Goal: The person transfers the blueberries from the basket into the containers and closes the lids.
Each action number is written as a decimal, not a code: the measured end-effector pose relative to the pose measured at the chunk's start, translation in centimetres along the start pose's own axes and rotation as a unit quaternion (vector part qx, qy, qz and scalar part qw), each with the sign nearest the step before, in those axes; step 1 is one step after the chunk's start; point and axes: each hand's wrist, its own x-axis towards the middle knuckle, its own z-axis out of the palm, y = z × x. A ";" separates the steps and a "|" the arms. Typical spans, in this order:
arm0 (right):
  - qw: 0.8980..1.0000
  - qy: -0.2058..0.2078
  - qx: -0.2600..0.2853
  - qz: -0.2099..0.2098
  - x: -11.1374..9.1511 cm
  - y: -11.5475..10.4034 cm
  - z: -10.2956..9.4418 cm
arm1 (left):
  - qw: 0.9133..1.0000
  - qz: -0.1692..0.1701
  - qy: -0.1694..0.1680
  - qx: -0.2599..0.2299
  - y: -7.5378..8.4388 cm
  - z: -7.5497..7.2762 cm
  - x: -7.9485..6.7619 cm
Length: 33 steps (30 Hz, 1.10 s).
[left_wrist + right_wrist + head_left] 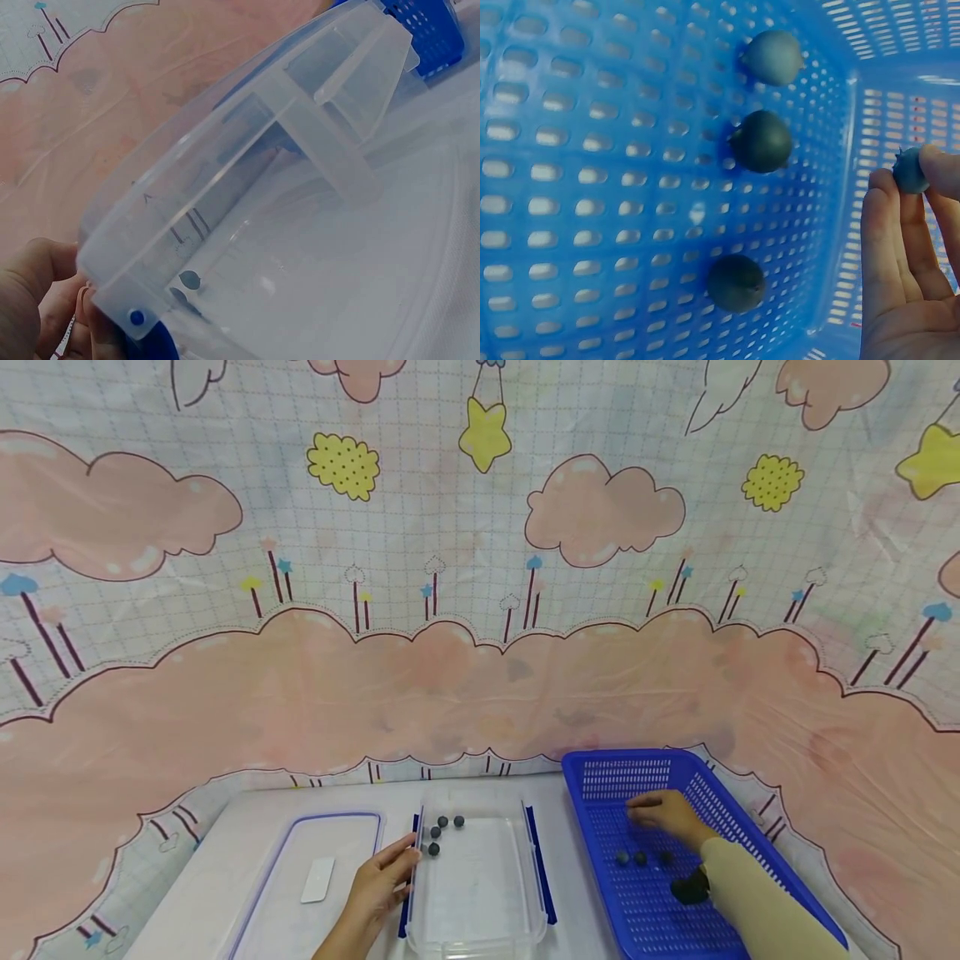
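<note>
My right hand (667, 814) is over the blue plastic basket (592, 827), pinching a blueberry (910, 171) between thumb and fingertips. Three more blueberries (761, 141) lie on the basket's perforated floor, below that hand in the head view. A clear plastic box (480, 902) with blue side latches stands in the middle. Its left wall is gripped by my left hand (378, 881), with fingers at the rim and a latch (154, 341) beside them in the left wrist view. Several blueberries (436, 832) sit inside the box toward its far left corner.
Left of the box a clear lid (281, 868) with a blue border lies flat on the white table (202, 852). A small white rectangular item (318, 880) rests on it. Behind the table hangs a patterned cloth (465, 693).
</note>
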 end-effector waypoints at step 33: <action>0.995 -0.040 0.089 -0.026 -0.5 -3.0 0.7 | 1.000 0.007 0.008 -0.001 -0.4 0.2 -0.1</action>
